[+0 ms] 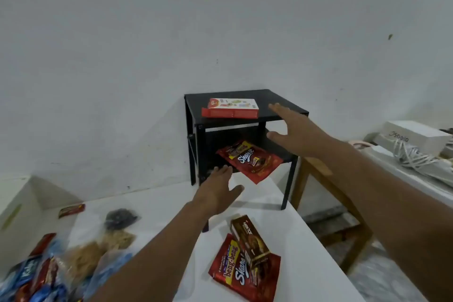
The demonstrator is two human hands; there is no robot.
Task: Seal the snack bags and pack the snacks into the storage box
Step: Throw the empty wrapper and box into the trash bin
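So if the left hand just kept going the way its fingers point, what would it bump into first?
Probably the red snack bag on the black rack's lower shelf; the left hand is open, fingertips near the bag's corner, though depth is unclear.

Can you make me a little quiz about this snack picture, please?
1. True or false: the red box lies on top of the black shelf.
2. What sits on the red bag at the near end of the white table? A) a brown box B) a cup C) a spoon
3. Fill in: the red bag on the lower shelf sticks out over its ____ edge.

Key
1. True.
2. A, the brown box lies across it.
3. Front. The left hand is open just below it; the right hand is open too.
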